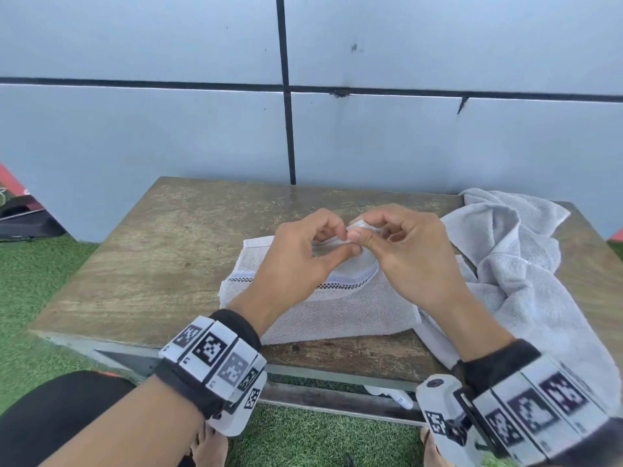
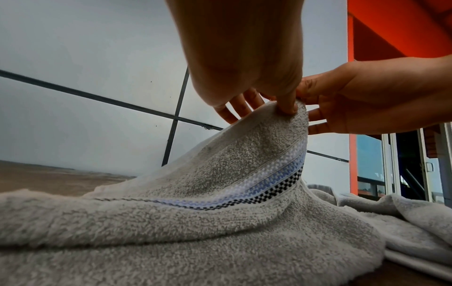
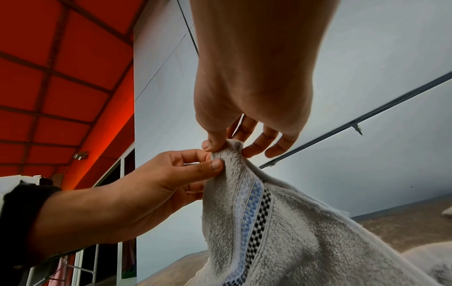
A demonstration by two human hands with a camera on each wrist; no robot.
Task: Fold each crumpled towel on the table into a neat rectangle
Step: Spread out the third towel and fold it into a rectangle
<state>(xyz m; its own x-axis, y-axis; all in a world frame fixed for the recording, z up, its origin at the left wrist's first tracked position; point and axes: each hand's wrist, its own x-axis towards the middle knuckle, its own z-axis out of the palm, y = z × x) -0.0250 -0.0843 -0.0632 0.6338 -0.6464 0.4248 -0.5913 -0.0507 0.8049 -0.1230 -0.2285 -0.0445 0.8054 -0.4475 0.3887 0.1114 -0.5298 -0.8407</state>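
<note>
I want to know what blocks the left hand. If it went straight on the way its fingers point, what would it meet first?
Probably the right hand, right beside the left hand; both pinch the pale grey checker-striped towel's raised corner.

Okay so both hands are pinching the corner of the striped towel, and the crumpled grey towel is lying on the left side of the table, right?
Not quite. Both the left hand and right hand do pinch the striped towel, but the head view shows the crumpled grey towel on the table's right side.
</note>
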